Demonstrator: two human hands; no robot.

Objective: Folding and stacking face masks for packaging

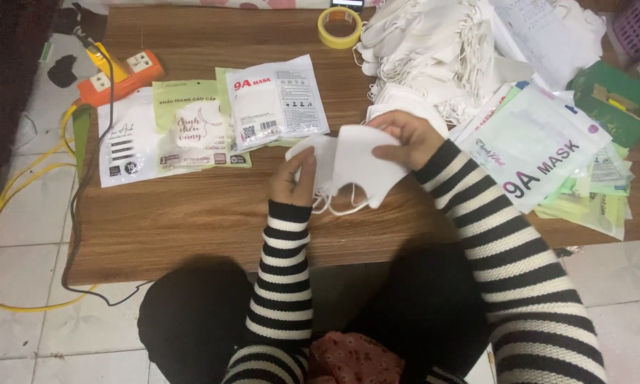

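While the low wooden bench (pixel 192 220) is viewed from above, a white face mask (pixel 355 165) is held over its middle by two hands in black-and-white striped sleeves. The left hand (pixel 291 179) is closed in a grip on the mask's left edge, and the right hand (pixel 409 139) is closed in a pinch on its upper right part. Thin white ear loops are seen hanging below the mask. Three flat packets (pixel 213 121) are laid side by side on the bench to the left. A heap of white masks (pixel 434 57) is piled at the back right, beside a stack of printed packets (pixel 547 156). A roll of yellow tape (pixel 339 27) is placed at the far edge, and an orange power strip (pixel 121 78) at the left corner.
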